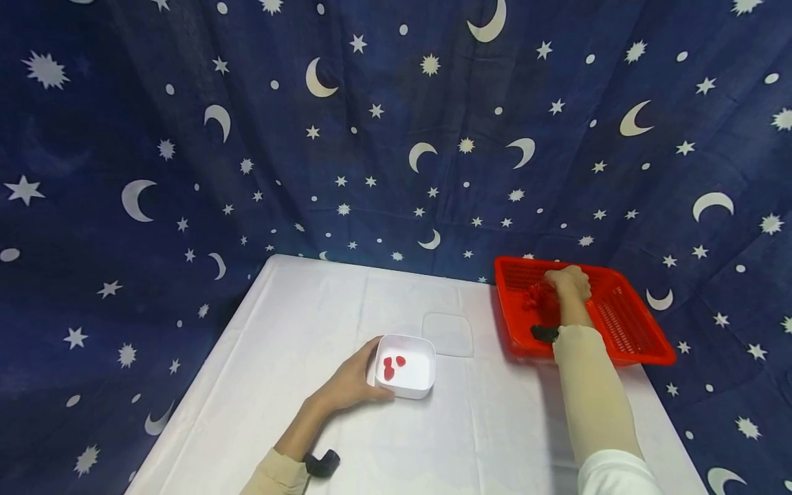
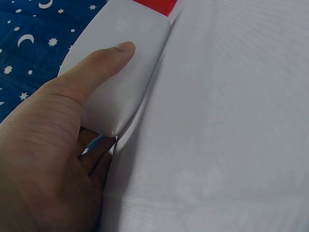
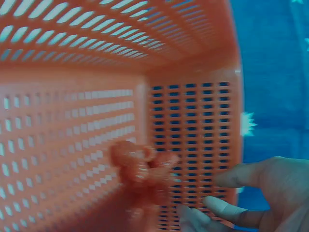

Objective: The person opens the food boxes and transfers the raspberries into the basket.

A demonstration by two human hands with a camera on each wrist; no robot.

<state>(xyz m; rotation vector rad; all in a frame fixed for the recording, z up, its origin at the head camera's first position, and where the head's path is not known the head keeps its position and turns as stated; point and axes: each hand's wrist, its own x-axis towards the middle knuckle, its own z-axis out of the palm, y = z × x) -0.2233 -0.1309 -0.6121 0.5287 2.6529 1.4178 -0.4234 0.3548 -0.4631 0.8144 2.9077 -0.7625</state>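
Observation:
A white square container stands on the table, with three small red pieces on its floor. My left hand grips its left side, the thumb pressed along the outer wall in the left wrist view. Over at the right, my right hand reaches inside a red slotted basket. A heap of glossy red pieces lies in that basket, just beside the right hand. The right wrist view shows the thumb and fingers spread apart, with nothing visible between them. Their exact kind is blurred.
A clear, flat square lid lies on the white tablecloth between container and basket. Dark blue cloth with moons and stars hangs behind the table and at its sides. Each wrist wears a black band.

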